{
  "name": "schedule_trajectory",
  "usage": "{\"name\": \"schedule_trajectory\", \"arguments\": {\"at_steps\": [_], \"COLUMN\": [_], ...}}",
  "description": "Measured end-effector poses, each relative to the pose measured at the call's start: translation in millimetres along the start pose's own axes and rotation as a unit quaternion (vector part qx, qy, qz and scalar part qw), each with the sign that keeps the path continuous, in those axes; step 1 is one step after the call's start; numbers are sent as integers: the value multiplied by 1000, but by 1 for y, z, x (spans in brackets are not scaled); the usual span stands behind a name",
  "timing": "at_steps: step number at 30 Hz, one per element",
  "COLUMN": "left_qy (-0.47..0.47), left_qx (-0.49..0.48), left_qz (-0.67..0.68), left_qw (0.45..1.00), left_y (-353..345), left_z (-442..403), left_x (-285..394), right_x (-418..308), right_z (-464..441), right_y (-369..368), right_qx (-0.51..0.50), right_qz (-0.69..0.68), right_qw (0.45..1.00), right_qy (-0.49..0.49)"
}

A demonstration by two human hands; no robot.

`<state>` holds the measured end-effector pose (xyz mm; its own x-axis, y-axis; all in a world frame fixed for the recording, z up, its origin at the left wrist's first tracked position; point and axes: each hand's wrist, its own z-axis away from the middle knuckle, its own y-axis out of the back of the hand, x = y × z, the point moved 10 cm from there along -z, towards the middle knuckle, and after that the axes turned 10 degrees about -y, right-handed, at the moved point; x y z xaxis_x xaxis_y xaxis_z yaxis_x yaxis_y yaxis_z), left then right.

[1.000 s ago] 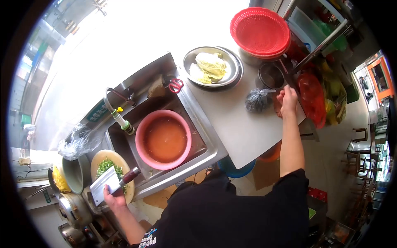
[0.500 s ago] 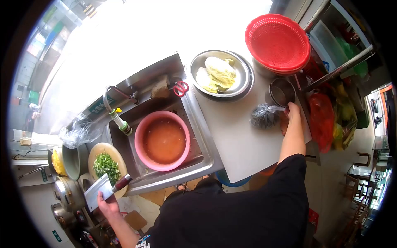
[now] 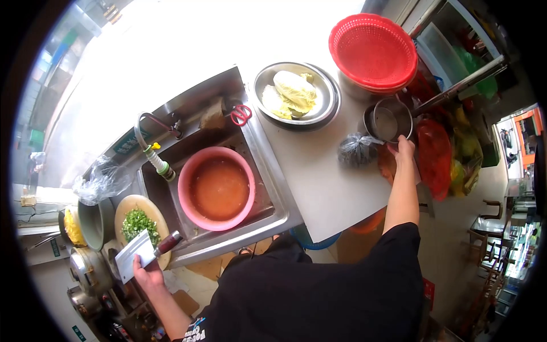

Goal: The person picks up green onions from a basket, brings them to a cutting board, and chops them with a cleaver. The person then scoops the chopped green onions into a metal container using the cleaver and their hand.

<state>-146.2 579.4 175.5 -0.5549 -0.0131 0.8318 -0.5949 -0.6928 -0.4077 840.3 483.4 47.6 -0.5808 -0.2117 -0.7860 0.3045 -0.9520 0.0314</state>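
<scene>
At the lower left, my left hand (image 3: 149, 276) grips a cleaver (image 3: 135, 255) by its blade, with the dark handle pointing right. The blade lies over the edge of a round board (image 3: 161, 219) that bears chopped greens (image 3: 138, 224). On the right, my right hand (image 3: 403, 147) is closed on the rim of a metal pot (image 3: 403, 115), which is tilted above a second dark container (image 3: 368, 118). A tied plastic bag with dark contents (image 3: 355, 150) sits just left of that hand.
A pink basin (image 3: 184, 196) of reddish water stands in the sink (image 3: 273, 224). Cabbage (image 3: 296, 91) lies in a metal bowl (image 3: 327, 96). Red colanders (image 3: 373, 51) are stacked at the upper right. Red scissors (image 3: 240, 115) and a hose tap (image 3: 160, 165) are by the sink.
My right hand has taken hold of the metal pot and lifted it, tilted, out of the container beneath. My left hand still holds the cleaver by the board.
</scene>
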Motion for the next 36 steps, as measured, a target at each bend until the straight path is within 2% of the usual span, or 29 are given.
{"name": "schedule_trajectory", "arguments": {"at_steps": [3,4,6,8,10,11,12,14,15,18,20,22,24,25,26,27,28,29,30,33,34,36], "left_qy": [-1,-2,-5,-6,-9,-4,-1,-14,-8,-8,-13,-20,-26,-24,-22,-23,-27,-29,-31,-47,-59,-60], "left_qx": [6,-5,-11,-17,-12,-22,-30,-32,-38,-33,-23,-37,-32,-32,-34,-40,-44,-46,-48,-19,-7,-9], "left_qz": [1,3,6,4,8,14,20,18,20,34,43,52,63,66,68,74,78,83,89,95,101,98], "left_qw": [1000,1000,1000,1000,1000,1000,999,999,999,999,999,998,997,997,997,996,996,995,994,994,993,993], "left_y": [-6,-6,-1,-1,0,-2,-2,2,3,15,32,49,55,61,68,77,87,98,110,136,145,158], "left_z": [-1,-5,-9,-12,-13,-15,-17,-20,-20,-22,-29,-37,-34,-32,-34,-37,-41,-46,-52,-58,-58,-61], "left_x": [0,0,1,0,0,0,0,4,5,11,16,22,33,38,44,48,53,57,63,85,95,111], "right_x": [-12,-10,-20,-38,-24,-25,-20,-16,-14,12,58,107,126,144,159,167,149,145,148,152,150,153], "right_z": [18,25,60,163,192,203,214,260,290,348,356,372,402,400,405,417,452,491,501,508,517,566], "right_y": [18,23,27,-2,-24,-35,-43,-82,-94,-131,-181,-223,-253,-262,-273,-280,-273,-271,-274,-276,-272,-277], "right_qx": [75,75,108,90,12,19,13,-110,-138,-176,-311,-377,-328,-389,-436,-447,-355,-247,-228,-282,-225,-213], "right_qz": [51,51,132,128,137,192,193,141,117,52,75,130,221,85,-52,-46,61,156,157,85,136,144], "right_qw": [985,985,944,940,965,938,937,919,897,884,900,895,828,860,868,864,829,740,722,757,725,690], "right_qy": [146,150,282,302,223,288,290,352,403,429,295,200,397,320,231,226,428,606,633,583,637,677]}}
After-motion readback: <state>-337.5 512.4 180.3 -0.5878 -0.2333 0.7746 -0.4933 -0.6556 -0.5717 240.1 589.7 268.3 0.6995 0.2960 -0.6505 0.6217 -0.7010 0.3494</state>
